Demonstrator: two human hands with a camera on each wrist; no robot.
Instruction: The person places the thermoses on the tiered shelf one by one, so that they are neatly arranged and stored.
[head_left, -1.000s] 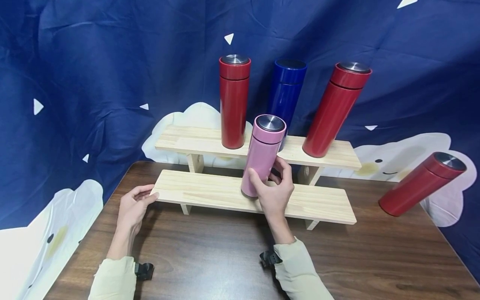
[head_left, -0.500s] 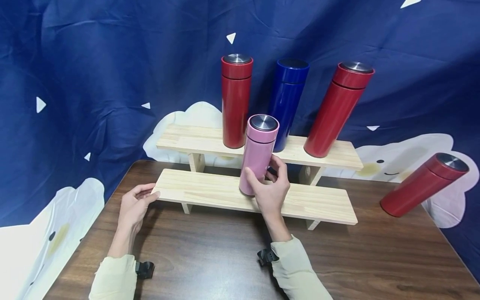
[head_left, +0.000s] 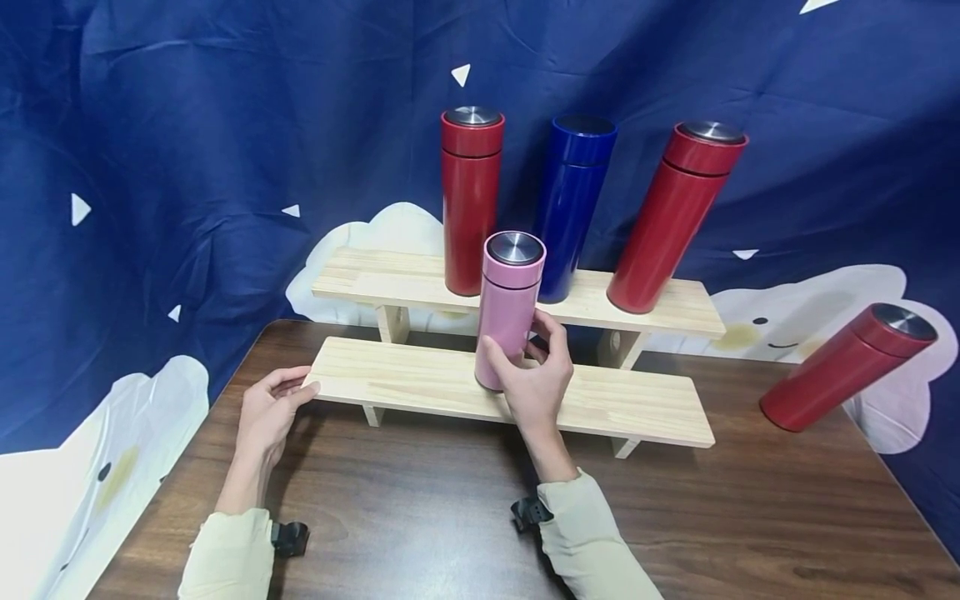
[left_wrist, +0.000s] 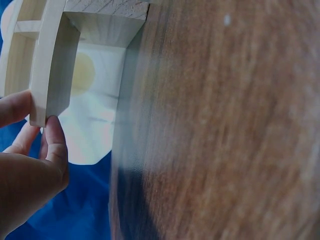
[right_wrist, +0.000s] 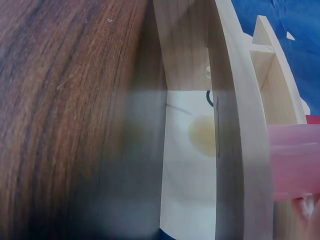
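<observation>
At the left, the left hand [head_left: 264, 412] pinches the end of the lower shelf [head_left: 412, 379] between thumb and fingers; this hold has not changed. Next, on the upper shelf [head_left: 375, 275], stands the first red bottle [head_left: 471, 221]. Before it, over the lower shelf, is the pink bottle [head_left: 510, 312], which has shifted a little leftward and looks more upright than one second ago. I judge that it is now better settled, though the right wrist view cuts it off, so its full contact below is not certain. The right hand [head_left: 536, 387] is partly closed, its thumb and fingers curled around the pink bottle. Behind, the blue bottle [head_left: 573, 200] shows more of its base.
</observation>
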